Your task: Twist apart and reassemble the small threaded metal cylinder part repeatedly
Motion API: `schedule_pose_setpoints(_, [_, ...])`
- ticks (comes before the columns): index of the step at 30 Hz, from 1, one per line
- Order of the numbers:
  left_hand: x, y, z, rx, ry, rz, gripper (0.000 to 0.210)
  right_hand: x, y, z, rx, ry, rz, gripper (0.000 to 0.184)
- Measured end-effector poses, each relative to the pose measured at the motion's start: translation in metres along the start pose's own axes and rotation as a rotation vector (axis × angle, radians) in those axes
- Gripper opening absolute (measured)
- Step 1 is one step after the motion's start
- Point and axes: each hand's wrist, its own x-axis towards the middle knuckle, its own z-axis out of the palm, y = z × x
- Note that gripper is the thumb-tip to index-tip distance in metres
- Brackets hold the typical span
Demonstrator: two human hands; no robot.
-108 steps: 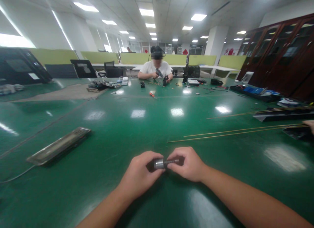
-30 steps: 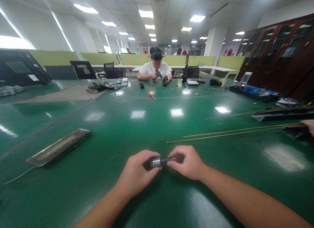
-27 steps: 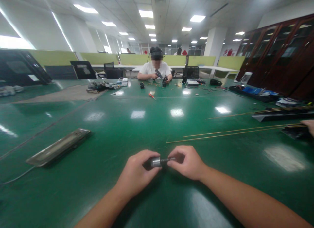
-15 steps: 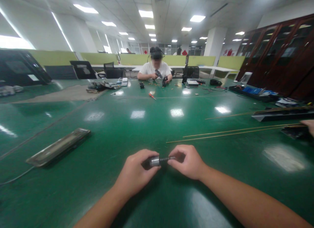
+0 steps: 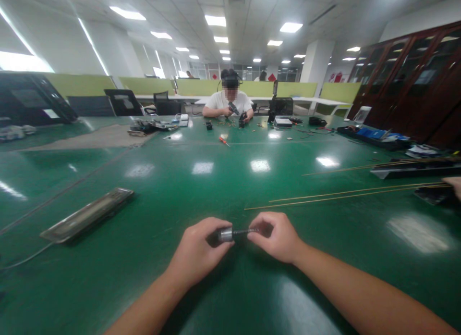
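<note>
A short silver cylinder (image 5: 226, 235), shaped like a small motor, is pinched between the thumb and fingers of my left hand (image 5: 200, 246). Its dark left end is partly hidden inside that hand. From its right side a thin dark rod (image 5: 240, 232) runs across the gap to my right hand (image 5: 275, 236). The thumb and forefinger of my right hand are closed on the rod's far end, which shows a little beyond the fingertips. Both hands are above the green table, and the cylinder and rod lie roughly level.
A grey power strip (image 5: 90, 215) with a cord lies at left. Long thin brass-coloured rods (image 5: 345, 193) stretch in from the right, near another person's hand (image 5: 454, 183). Across the table, a person (image 5: 228, 102) holds a drill. An orange screwdriver (image 5: 224, 141) lies midway.
My hands have drawn slightly apart, the left one shifting a little left with the cylinder. More of the thin rod shows between them now.
</note>
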Motion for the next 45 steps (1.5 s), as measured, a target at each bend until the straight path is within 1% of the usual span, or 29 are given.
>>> schedule_pose_setpoints(17, [0.000,-0.006,-0.003,0.012,0.015,0.005,0.019,0.001,0.000,0.001,-0.001,0.020,0.010,0.005])
schedule_pose_setpoints(23, [0.000,-0.010,-0.003,0.018,0.033,0.014,0.020,0.001,0.000,0.001,0.013,0.038,0.026,0.005])
schedule_pose_setpoints(27, [0.003,-0.013,-0.007,0.039,0.057,-0.005,0.020,0.001,-0.001,0.002,0.021,0.040,0.039,0.006])
schedule_pose_setpoints(31, [0.005,-0.015,-0.012,0.058,0.119,-0.068,0.023,0.000,-0.002,0.003,0.020,0.029,0.039,0.007])
schedule_pose_setpoints(35, [0.008,-0.018,-0.013,0.056,0.172,-0.193,0.031,0.000,-0.002,0.003,0.026,0.012,0.035,0.007])
schedule_pose_setpoints(37, [0.010,-0.022,-0.012,-0.053,0.181,-0.261,0.039,0.000,-0.002,0.003,0.033,-0.010,0.032,0.009])
schedule_pose_setpoints(40, [0.013,-0.032,-0.013,-0.328,0.210,-0.348,0.054,0.001,0.000,0.004,0.023,-0.058,0.017,0.011])
schedule_pose_setpoints(42, [0.010,-0.039,-0.021,-0.407,0.236,-0.412,0.060,0.001,0.001,0.005,0.013,-0.086,0.003,0.013])
schedule_pose_setpoints(45, [-0.004,-0.049,-0.048,-0.372,0.257,-0.512,0.064,0.002,0.004,0.007,0.007,-0.109,-0.003,0.016])
